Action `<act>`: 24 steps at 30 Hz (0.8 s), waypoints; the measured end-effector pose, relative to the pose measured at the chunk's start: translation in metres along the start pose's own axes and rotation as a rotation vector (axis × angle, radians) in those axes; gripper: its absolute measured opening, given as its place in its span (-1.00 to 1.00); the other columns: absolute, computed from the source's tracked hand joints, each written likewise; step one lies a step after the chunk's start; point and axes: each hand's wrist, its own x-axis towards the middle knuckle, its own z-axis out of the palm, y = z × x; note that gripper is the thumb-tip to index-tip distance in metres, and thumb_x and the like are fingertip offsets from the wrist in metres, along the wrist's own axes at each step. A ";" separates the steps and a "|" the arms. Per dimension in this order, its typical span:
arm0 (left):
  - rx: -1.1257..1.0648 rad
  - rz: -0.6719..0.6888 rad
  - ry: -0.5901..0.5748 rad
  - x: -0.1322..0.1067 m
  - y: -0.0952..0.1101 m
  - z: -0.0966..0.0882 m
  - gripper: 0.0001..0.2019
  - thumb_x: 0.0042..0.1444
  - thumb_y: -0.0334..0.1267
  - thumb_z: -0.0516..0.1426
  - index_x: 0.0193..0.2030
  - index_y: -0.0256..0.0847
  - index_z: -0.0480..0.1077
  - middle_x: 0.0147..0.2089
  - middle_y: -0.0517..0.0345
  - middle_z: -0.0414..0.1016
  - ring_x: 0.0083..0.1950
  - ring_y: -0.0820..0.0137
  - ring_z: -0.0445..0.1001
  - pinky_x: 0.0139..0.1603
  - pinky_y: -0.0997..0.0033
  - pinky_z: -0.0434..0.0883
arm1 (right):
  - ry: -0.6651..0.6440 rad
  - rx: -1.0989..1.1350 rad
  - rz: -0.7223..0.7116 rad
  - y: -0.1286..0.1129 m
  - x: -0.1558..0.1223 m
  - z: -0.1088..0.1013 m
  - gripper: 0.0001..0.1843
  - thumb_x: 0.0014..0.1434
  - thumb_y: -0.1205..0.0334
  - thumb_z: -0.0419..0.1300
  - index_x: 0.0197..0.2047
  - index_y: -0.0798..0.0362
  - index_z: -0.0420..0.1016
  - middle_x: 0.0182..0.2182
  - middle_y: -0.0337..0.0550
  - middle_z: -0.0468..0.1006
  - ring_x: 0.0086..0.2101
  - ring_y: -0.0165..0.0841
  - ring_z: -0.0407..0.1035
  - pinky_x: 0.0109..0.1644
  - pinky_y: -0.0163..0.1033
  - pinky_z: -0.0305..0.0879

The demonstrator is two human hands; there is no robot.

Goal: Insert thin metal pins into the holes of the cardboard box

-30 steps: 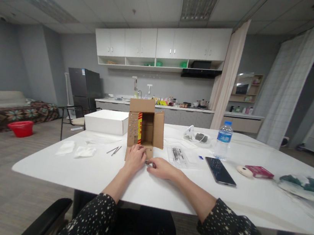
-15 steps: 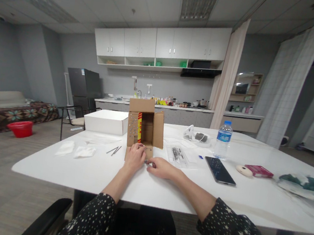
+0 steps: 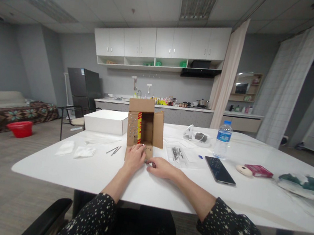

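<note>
A small brown cardboard box [image 3: 145,125] stands open on the white table [image 3: 165,188], its flaps spread and a red and yellow label inside. My left hand [image 3: 134,157] lies on the box's front flap with fingers curled over it. My right hand [image 3: 159,167] rests on the table just right of that flap, fingers pinched on a small metal piece that I cannot name. A few thin metal rods [image 3: 114,150] lie left of the box. A clear bag of dark metal parts [image 3: 177,153] lies to its right.
A white box [image 3: 106,121] sits behind the rods, white packets [image 3: 75,150] at the left. A water bottle [image 3: 222,139], a black phone [image 3: 220,170], a red booklet [image 3: 259,170] and a green cloth [image 3: 304,186] lie right. A chair arm [image 3: 45,218] is below left.
</note>
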 end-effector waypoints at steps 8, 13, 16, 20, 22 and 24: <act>-0.025 0.007 0.069 0.001 0.000 -0.002 -0.63 0.20 -0.32 -0.03 0.12 -0.21 0.38 0.16 -0.06 0.40 0.17 0.19 0.32 0.16 0.09 0.23 | -0.005 -0.009 0.008 0.000 0.000 0.000 -0.61 0.12 0.20 0.12 -0.01 0.12 0.53 -0.39 -0.11 0.57 -0.41 -0.34 0.36 -0.33 -0.31 0.15; -0.033 0.030 0.126 0.002 0.001 -0.003 -0.63 0.19 -0.33 -0.02 0.12 -0.20 0.36 0.15 -0.04 0.40 0.17 0.21 0.33 0.15 0.12 0.24 | -0.004 -0.011 0.001 -0.003 -0.001 -0.003 -0.61 0.12 0.21 0.12 -0.01 0.14 0.53 -0.40 -0.10 0.57 -0.43 -0.34 0.35 -0.35 -0.31 0.14; -0.041 0.057 0.130 0.002 0.002 -0.004 -0.66 0.20 -0.34 -0.02 0.08 -0.18 0.38 0.11 -0.01 0.43 0.15 0.23 0.34 0.13 0.15 0.24 | -0.008 -0.011 0.001 -0.004 -0.001 -0.003 -0.61 0.12 0.21 0.12 -0.01 0.14 0.53 -0.39 -0.10 0.56 -0.42 -0.34 0.35 -0.34 -0.31 0.14; -0.071 0.116 0.063 0.002 0.000 -0.001 -0.72 0.18 -0.37 -0.02 -0.03 -0.17 0.42 -0.05 0.04 0.49 0.04 0.27 0.40 0.08 0.20 0.29 | -0.002 -0.013 0.004 -0.003 0.000 -0.001 -0.63 0.11 0.23 0.12 -0.03 0.12 0.53 -0.41 -0.12 0.55 -0.42 -0.35 0.33 -0.34 -0.31 0.12; -0.093 0.143 0.016 0.001 -0.001 0.002 -0.74 0.16 -0.38 -0.01 -0.07 -0.17 0.43 -0.10 0.07 0.49 0.00 0.29 0.42 0.06 0.23 0.31 | 0.000 -0.008 0.007 -0.002 0.000 -0.001 -0.66 0.11 0.25 0.12 -0.05 0.11 0.53 -0.44 -0.15 0.53 -0.44 -0.36 0.32 -0.35 -0.32 0.10; -0.116 0.161 -0.028 0.001 -0.003 0.004 -0.75 0.16 -0.39 0.00 -0.09 -0.17 0.44 -0.10 0.07 0.49 -0.03 0.30 0.43 0.03 0.26 0.33 | -0.001 -0.003 0.010 -0.003 0.000 -0.001 -0.68 0.10 0.27 0.12 -0.08 0.11 0.53 -0.46 -0.18 0.51 -0.45 -0.37 0.29 -0.37 -0.33 0.08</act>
